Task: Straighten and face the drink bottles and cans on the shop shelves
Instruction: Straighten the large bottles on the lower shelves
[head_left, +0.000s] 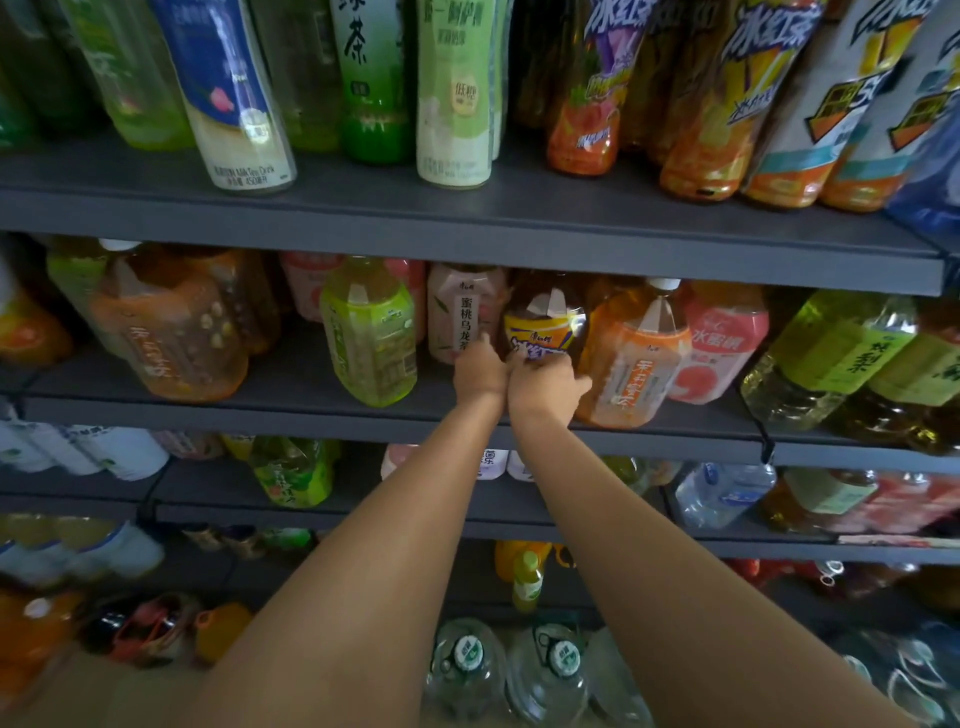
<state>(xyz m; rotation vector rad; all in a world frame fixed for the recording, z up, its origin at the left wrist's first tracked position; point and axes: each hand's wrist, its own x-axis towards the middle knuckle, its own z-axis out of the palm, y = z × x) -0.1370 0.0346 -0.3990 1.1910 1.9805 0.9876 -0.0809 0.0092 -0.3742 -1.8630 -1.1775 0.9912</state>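
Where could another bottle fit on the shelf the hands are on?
There is bare shelf between the orange tea bottle and the green tea bottle. It is crowded where both hands, left and right, meet at the dark yellow-label bottle, packed between pink and orange neighbours.

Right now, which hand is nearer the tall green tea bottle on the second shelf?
Left. The left hand is beside the dark iced tea bottle, with a gap to the green tea bottle on its left. The right hand is farther right.
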